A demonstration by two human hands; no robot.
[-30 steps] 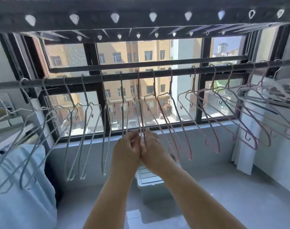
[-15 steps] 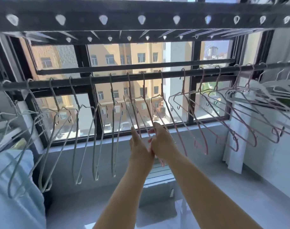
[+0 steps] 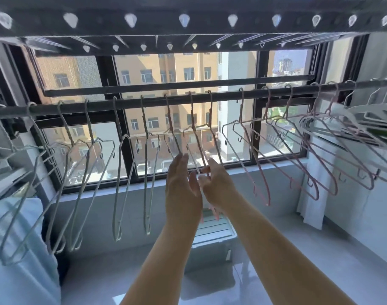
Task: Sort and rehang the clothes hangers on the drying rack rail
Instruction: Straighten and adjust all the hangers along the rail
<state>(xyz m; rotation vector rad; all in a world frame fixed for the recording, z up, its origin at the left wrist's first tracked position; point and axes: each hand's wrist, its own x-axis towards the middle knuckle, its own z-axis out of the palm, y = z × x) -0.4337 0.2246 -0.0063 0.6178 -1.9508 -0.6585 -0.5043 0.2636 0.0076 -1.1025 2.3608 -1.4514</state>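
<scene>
Rail: dark bar [image 3: 188, 98] spanning the window, left to right.
Left stretch: pale green wire hangers [image 3: 144, 124] hooked on, spaced apart.
Middle to right: pink hangers [image 3: 241, 108], crowding rightward.
Far right: white hangers [image 3: 373, 111], bunched.
Floor: glossy pale tiles [image 3: 320, 260]; white storage box [image 3: 212, 230] below the window.

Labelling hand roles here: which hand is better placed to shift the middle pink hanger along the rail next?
Probably right. The right hand pinches the pink hanger by its wire; the left hand lies open and flat beside it, gripping nothing.

Both forearms raised forward, wrists close together. Left hand [image 3: 182, 183] flat, fingers straight, pointing up. Right hand [image 3: 219, 186] curled, fingers and thumb pinching a hanger [image 3: 199, 148] wire.
</scene>
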